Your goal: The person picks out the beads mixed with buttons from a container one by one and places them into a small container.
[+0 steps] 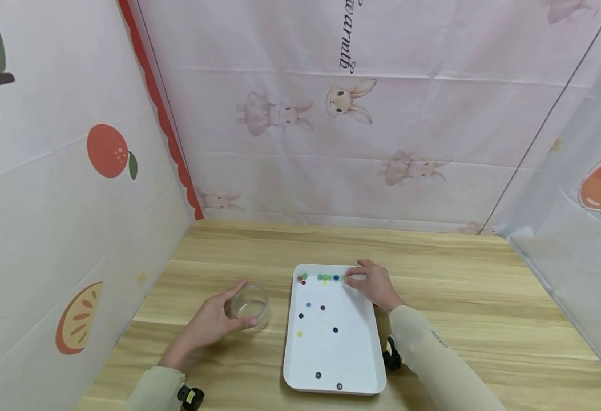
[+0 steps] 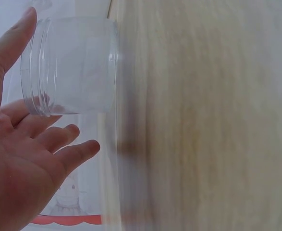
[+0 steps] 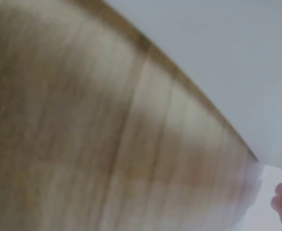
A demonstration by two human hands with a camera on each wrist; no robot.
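My left hand (image 1: 215, 317) grips a clear jar (image 1: 260, 302) on the table left of the tray. In the left wrist view, the thumb lies along the rim of the jar (image 2: 78, 67), with fingers on its other side and the last two spread away. My right hand (image 1: 377, 285) reaches over the right edge of the white tray (image 1: 351, 354). Its thumb and index fingertips pinch a pale green glass bead (image 1: 342, 278) by the far wall. Beside it stands a row of green beads (image 1: 325, 277) with one blue bead (image 1: 336, 278).
Loose dark beads (image 1: 335, 330), a yellow bead (image 1: 299, 334) and a red bead (image 1: 323, 307) lie scattered in the tray. More beads sit in its far left corner. Printed cloth walls (image 1: 305, 188) enclose the wooden table (image 1: 459, 297) at the back and sides.
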